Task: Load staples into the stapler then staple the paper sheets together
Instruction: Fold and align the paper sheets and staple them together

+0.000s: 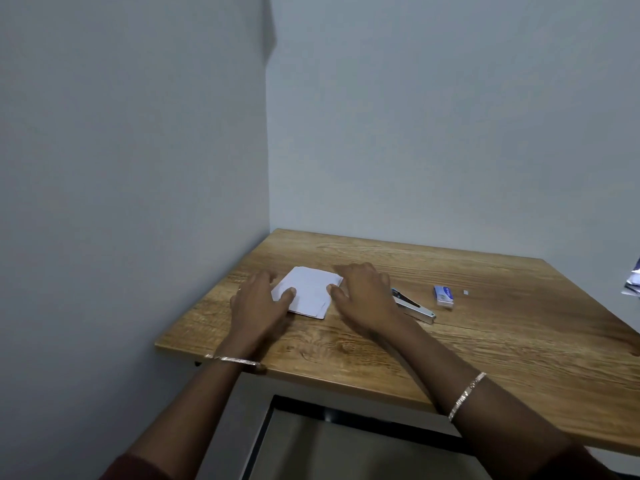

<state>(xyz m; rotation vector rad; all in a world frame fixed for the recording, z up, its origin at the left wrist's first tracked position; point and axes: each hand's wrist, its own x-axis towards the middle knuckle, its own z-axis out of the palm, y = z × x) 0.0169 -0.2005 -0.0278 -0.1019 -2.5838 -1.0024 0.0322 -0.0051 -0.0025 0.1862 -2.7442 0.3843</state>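
Observation:
A small stack of white paper sheets [309, 292] lies flat on the wooden table [485, 341], its edges slightly uneven. My left hand [258, 303] rests at the stack's left side with the thumb on the paper. My right hand [363, 296] sits at the right side, thumb touching the paper's edge, fingers spread. A metal stapler [415, 310] lies on the table just right of my right hand, partly hidden by it. Farther right lies a small blue-and-white staple box [443, 296], with a tiny loose piece [466, 292] beside it.
Grey walls meet in a corner behind the table's far left. Some blue-and-white papers [633, 282] show at the right frame edge. The table's front edge runs below my forearms, with a dark frame underneath.

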